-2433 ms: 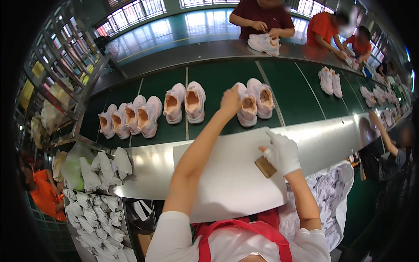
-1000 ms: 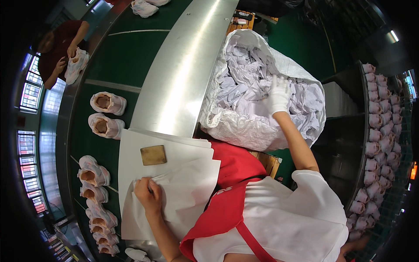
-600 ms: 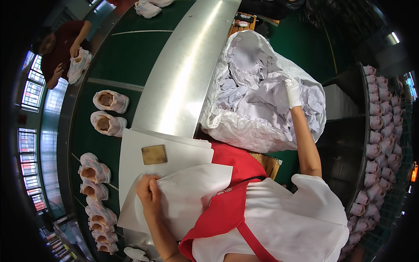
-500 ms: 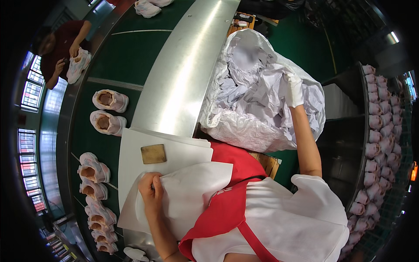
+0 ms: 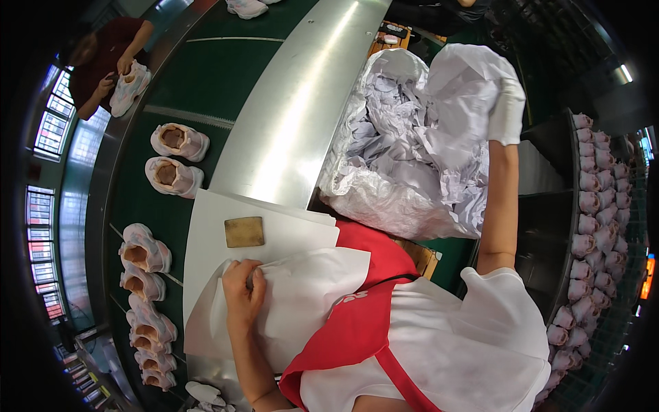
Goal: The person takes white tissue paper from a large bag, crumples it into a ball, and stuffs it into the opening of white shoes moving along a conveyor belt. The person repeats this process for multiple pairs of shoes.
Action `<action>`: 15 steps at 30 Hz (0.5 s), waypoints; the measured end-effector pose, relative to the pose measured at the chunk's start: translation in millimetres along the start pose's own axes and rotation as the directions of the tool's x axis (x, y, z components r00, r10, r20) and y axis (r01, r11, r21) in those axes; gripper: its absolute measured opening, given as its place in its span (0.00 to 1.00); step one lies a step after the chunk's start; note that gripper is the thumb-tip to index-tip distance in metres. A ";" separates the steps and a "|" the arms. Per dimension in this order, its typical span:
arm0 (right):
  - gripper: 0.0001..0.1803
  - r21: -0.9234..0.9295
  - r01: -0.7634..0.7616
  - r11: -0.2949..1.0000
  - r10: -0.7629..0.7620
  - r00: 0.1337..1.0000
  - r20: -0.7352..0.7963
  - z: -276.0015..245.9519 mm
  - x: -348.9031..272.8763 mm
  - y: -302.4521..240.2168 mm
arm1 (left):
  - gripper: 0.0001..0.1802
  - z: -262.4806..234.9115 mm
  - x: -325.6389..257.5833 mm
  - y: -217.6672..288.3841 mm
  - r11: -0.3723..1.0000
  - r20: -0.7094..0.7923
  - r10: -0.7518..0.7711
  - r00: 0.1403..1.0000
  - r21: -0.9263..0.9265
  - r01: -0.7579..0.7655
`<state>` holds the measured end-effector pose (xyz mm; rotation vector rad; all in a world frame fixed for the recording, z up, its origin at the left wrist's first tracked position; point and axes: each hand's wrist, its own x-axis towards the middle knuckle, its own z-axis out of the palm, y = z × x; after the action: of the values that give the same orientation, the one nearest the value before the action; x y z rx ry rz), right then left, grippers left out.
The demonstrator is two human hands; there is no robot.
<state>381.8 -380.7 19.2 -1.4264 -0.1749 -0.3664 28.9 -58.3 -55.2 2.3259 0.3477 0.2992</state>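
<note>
Nearest the body, the left hand point(image 5: 241, 288) is clenched on a loose sheet of white paper point(image 5: 302, 302), pinching its crumpled edge above the stack of white sheets point(image 5: 206, 226) on the steel counter point(image 5: 288, 117). One flat tan block point(image 5: 244, 232) rests on that stack, just beyond the knuckles. Farther right, the gloved right hand point(image 5: 506, 110) grasps a wad of white tissue point(image 5: 453, 117) at the top of one large open sack point(image 5: 384, 199) — full of crumpled paper. Beyond the counter, the green belt point(image 5: 206, 82) carries two pale sneakers point(image 5: 175, 158) side by side — more cluster at the left rim, their number unclear. Another person's hands hold one sneaker point(image 5: 129, 88) far off.
</note>
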 end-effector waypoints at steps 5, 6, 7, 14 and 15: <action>0.06 -0.324 -0.107 0.940 0.107 0.994 -0.016 -39.0 10.8 72.3 | 0.04 1.6 -2.1 -5.4 0.999 0.003 0.039 0.999 0.000 -0.039; 0.20 -0.691 -0.220 0.689 0.322 0.947 0.019 -95.2 28.3 138.9 | 0.04 0.8 -0.7 -3.3 0.999 0.022 0.040 0.999 -0.009 -0.040; 0.20 -0.899 -0.201 0.389 0.395 0.918 -0.035 -98.3 15.8 148.3 | 0.04 -0.8 -2.7 -1.6 1.000 0.029 0.022 0.999 -0.004 -0.022; 0.23 -0.955 0.003 -0.296 0.288 0.954 -0.086 -113.4 -13.9 139.9 | 0.03 2.6 -6.2 -7.7 0.999 0.004 0.037 0.999 0.022 -0.037; 0.25 -0.958 0.047 -0.282 0.120 0.993 0.013 -95.1 -20.9 122.5 | 0.03 3.7 -5.4 -6.8 0.999 0.000 0.035 0.999 0.017 -0.035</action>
<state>395.7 -459.1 -115.5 -3.2726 0.2237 -0.3532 23.9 -57.9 -63.2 2.3506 0.3113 0.3145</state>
